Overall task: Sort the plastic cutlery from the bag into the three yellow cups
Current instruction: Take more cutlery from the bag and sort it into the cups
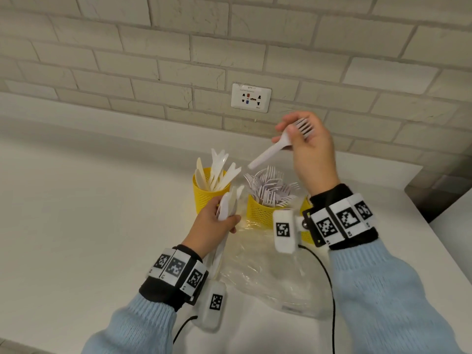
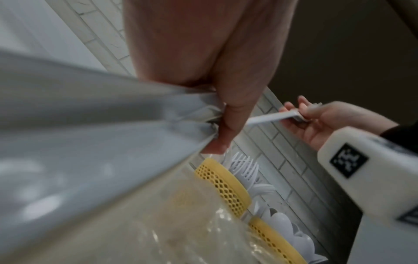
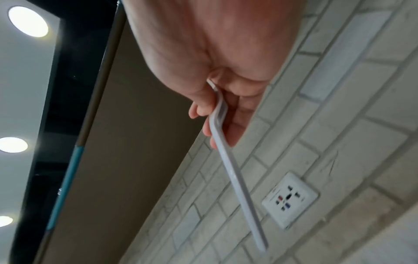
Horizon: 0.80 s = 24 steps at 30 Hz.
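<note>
My right hand [image 1: 310, 146] is raised above the cups and grips a white plastic fork [image 1: 270, 150] by its head, handle pointing down-left; the same fork [image 3: 235, 171] hangs from my fingers in the right wrist view. My left hand [image 1: 217, 221] holds a bundle of white cutlery [image 1: 227, 204] in front of the knife cup [image 1: 208, 198]. The middle yellow cup [image 1: 260, 210] is full of forks. A third yellow cup [image 1: 306, 233] is mostly hidden behind my right wrist; it holds spoons [image 2: 291, 230]. The clear plastic bag [image 1: 265, 272] lies crumpled in front of the cups.
A white counter [image 1: 89, 213] runs left and right, ending at an edge on the right. A brick wall with a power socket [image 1: 251, 97] stands behind the cups. Black cables trail from both wrist cameras across the counter.
</note>
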Each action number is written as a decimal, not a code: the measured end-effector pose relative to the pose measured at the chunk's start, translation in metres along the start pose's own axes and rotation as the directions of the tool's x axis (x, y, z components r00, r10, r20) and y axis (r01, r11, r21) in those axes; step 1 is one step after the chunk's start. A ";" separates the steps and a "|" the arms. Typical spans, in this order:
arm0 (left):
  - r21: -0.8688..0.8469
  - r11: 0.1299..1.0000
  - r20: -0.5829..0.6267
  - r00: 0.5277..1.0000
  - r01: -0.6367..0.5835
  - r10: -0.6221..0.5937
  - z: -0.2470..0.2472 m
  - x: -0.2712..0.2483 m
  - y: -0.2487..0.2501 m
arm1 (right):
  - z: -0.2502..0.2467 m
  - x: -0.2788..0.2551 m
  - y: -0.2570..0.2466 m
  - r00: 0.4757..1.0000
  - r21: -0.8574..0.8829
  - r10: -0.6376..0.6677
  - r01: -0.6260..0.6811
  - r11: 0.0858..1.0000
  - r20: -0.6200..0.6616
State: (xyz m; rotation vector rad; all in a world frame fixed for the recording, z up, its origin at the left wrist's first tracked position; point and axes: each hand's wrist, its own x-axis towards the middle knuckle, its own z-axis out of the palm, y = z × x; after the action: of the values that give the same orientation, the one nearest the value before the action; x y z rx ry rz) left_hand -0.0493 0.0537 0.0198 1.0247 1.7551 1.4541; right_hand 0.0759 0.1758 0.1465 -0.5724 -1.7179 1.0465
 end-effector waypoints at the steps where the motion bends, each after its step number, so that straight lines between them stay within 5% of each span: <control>1: -0.008 1.000 -0.015 1.000 0.006 -0.006 -0.001 0.000 -0.001 | -0.006 0.004 0.003 0.998 -0.034 -0.034 0.033 0.999 -0.044; 5: -0.058 0.998 -0.065 0.998 0.010 -0.014 -0.004 0.002 0.000 | -0.015 0.007 0.026 1.000 -0.290 -0.024 0.018 0.957 -0.017; 12: -0.238 0.971 -0.022 1.000 0.005 -0.011 -0.007 0.001 0.007 | 0.002 -0.010 0.083 0.914 -0.710 0.329 -0.068 0.701 0.238; 15: -0.300 0.954 0.048 0.999 0.018 -0.004 -0.009 -0.001 0.009 | 0.004 -0.012 0.081 0.938 -0.739 0.267 -0.015 0.673 0.223; 19: -0.270 0.962 0.051 0.997 -0.034 0.050 -0.010 -0.003 0.013 | 0.001 -0.018 0.074 0.989 -0.643 -0.027 0.113 0.757 0.142; 24: -0.320 0.946 0.037 0.997 -0.056 0.071 -0.011 -0.003 0.015 | 0.003 -0.023 0.088 0.958 -0.674 0.162 0.042 0.737 0.237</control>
State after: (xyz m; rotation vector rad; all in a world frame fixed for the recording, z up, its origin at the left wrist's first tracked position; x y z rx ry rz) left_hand -0.0546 0.0472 0.0366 0.9411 1.4040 1.6731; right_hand 0.0737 0.2025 0.0593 -0.9769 -2.3654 0.5194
